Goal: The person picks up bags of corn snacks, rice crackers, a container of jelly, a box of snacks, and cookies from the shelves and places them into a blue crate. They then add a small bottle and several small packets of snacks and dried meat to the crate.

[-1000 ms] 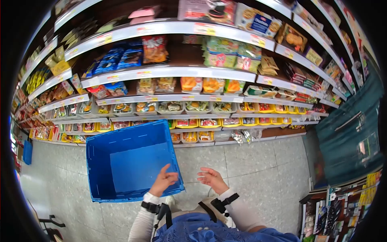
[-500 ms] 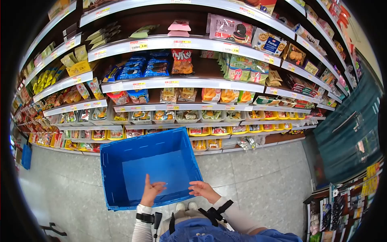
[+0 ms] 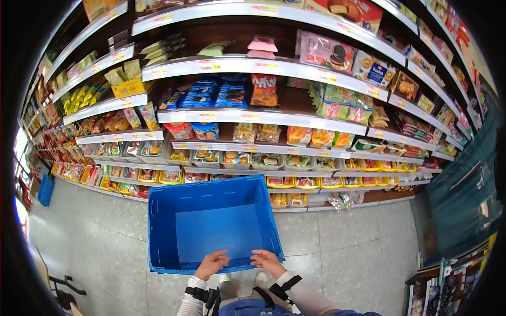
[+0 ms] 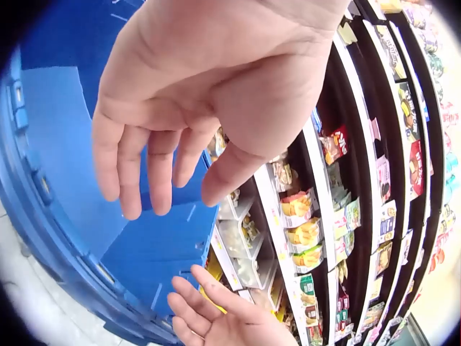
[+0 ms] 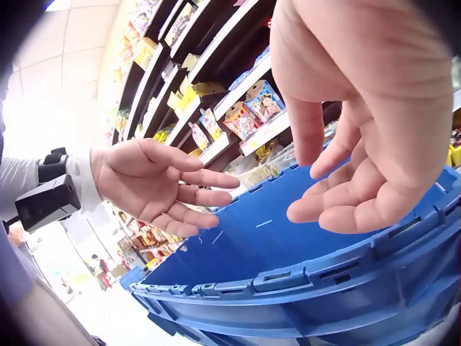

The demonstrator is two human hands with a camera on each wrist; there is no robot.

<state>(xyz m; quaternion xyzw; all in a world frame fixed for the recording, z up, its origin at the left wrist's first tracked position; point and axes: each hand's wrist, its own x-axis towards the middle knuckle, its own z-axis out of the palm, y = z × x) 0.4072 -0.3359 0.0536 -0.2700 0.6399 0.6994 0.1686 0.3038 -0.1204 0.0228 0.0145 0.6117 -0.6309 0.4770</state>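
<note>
Blue plastic marks the far left of the head view, where a small bin (image 3: 46,189) stands on the grey tiled floor (image 3: 95,247) beside long shelves (image 3: 221,117) of packaged snacks. Further right, at the aisle's middle, a large blue crate (image 3: 158,231) sits on the floor just before the lowest shelf, its open top facing up and its smooth inner base in plain sight. At its near rim the left hand (image 3: 212,263) and then the right hand (image 3: 267,262) hover side by side, palms turned toward each other, a small gap between them. A dark teal fixture (image 3: 464,195) closes the frame on the right.

Only the head view takes in the whole crate and its place in the aisle. The left wrist view alone shows the left palm from below: fingers relaxed and slightly bent, thumb free, nothing in its grasp. The right wrist view adds the crate's thick moulded rim, with slots and ribs along its outer wall, and a white sleeve (image 5: 79,180) and a black strapped camera (image 5: 43,205) on the left wrist. It also shows the right hand's fingers loosely curved above the rim, holding nothing; whether they touch the plastic cannot be told.
</note>
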